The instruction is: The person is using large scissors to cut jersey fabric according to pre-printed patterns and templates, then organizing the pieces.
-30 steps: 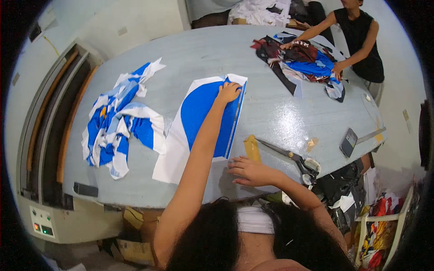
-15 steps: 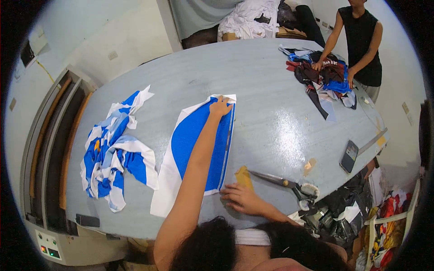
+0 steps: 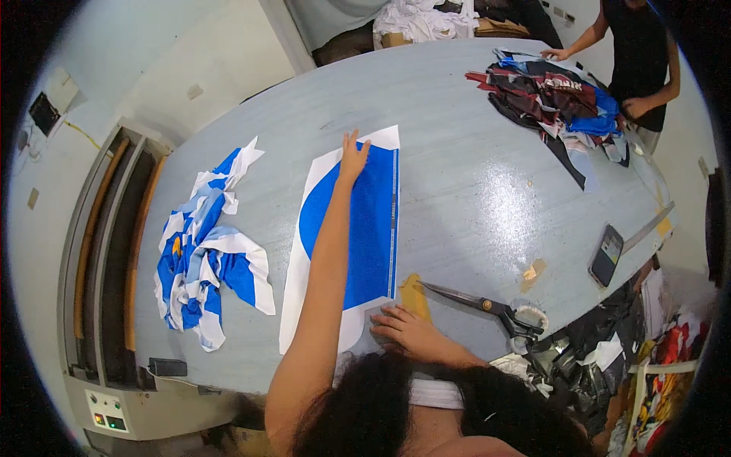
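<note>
A blue and white fabric panel (image 3: 371,228) lies mostly flat in front of me on the grey table (image 3: 449,145). My left hand (image 3: 353,158) rests on its far end with the fingers apart, and the forearm crosses the panel. My right hand (image 3: 410,333) lies at the near right corner of the panel, fingers stretched out and holding nothing. Just beyond it is a yellowish flat piece (image 3: 414,296). Large scissors with dark handles (image 3: 487,305) lie to the right, their tip by that piece.
A crumpled blue and white fabric heap (image 3: 202,259) sits at left, beside a roller machine (image 3: 114,259). At far right a person (image 3: 640,68) stands by a dark garment pile (image 3: 548,99). A phone (image 3: 607,256) and a metal ruler (image 3: 647,234) lie near the right edge.
My left hand has slid leftward from the panel's far right corner, and the panel lies straighter. My right hand stays near the corner. The other person's hand has moved to the pile's far edge.
</note>
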The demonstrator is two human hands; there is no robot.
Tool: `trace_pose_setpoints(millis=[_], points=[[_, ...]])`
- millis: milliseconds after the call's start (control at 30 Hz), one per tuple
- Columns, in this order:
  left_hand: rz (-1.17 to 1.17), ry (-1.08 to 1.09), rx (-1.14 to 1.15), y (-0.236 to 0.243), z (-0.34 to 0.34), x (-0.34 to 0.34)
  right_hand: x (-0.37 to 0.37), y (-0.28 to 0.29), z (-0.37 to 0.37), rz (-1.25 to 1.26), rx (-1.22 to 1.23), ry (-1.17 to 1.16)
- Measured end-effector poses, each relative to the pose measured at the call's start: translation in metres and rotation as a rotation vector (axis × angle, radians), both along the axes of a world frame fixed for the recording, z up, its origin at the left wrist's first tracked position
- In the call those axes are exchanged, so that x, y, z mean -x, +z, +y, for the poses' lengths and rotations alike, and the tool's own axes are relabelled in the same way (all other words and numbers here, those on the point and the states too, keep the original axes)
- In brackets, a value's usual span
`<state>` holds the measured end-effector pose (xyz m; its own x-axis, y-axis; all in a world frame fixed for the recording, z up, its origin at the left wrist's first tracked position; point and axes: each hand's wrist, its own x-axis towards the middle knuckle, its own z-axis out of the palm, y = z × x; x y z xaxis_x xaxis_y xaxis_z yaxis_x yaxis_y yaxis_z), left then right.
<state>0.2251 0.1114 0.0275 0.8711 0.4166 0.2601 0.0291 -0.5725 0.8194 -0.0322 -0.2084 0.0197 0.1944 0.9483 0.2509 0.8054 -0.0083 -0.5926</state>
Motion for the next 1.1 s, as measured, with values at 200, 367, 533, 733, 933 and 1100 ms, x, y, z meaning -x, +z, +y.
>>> trace_pose_setpoints(millis=[200,367,533,733,933,1100], points=[[0.003,-0.247,-0.511,0.005,-0.011,0.116,0.007,-0.001,-0.006,-0.101,0.007,-0.021],[0.098,-0.338,-0.700,0.026,-0.028,0.236,0.008,0.003,-0.010,-0.121,-0.015,0.000],[0.164,-0.373,-0.751,0.047,-0.059,0.312,-0.009,0.025,-0.032,0.089,-0.025,-0.107],[0.358,-0.226,-0.922,0.014,-0.100,0.382,-0.017,0.041,-0.140,-0.183,-0.081,-0.877],[0.576,-0.126,-0.691,0.003,-0.177,0.402,0.008,0.025,-0.195,-0.152,-0.017,-0.919],[0.562,-0.179,-0.731,0.020,-0.199,0.404,0.008,0.037,-0.198,-0.110,0.080,-0.882]])
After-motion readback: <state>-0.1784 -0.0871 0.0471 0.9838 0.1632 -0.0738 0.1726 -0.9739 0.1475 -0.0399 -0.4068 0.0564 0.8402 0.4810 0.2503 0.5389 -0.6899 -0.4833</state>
